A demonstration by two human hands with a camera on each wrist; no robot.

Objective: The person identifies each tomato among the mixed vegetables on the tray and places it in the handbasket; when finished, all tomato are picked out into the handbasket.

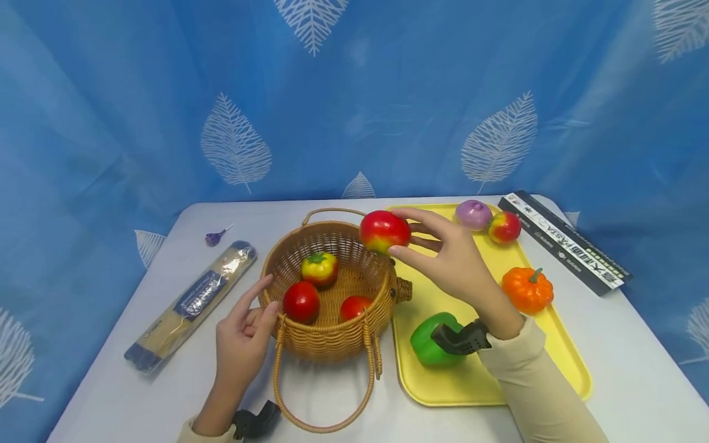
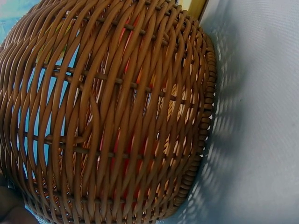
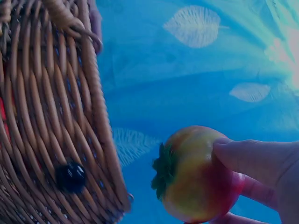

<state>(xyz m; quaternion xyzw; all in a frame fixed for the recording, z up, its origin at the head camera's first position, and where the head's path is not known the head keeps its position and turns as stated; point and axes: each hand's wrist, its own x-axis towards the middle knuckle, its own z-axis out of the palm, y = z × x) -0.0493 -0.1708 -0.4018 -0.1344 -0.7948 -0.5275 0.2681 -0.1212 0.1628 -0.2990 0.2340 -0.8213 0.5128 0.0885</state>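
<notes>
Between the thumb and fingers of my right hand (image 1: 451, 255) is a red-and-yellow toy tomato (image 1: 384, 231), held above the right rim of the wicker basket (image 1: 327, 341). Its green leafy top (image 3: 164, 171) faces the basket in the right wrist view. At the basket's left rim is my left hand (image 1: 244, 338), thumb and index finger extended against it; whether they press is hard to tell. Inside lie a yellow-topped toy tomato (image 1: 320, 269) and two red round toy fruits, one at the left (image 1: 301, 302) and one partly hidden by the front rim (image 1: 354, 307).
Right of the basket, a yellow tray (image 1: 487, 394) bears a green pepper (image 1: 434, 341), an orange pumpkin (image 1: 527, 289), a purple onion (image 1: 473, 215) and a red-yellow fruit (image 1: 504, 227). A black pasta box (image 1: 565, 243) overlaps its edge. A noodle packet (image 1: 191, 307) and a purple bud (image 1: 213, 238) lie left.
</notes>
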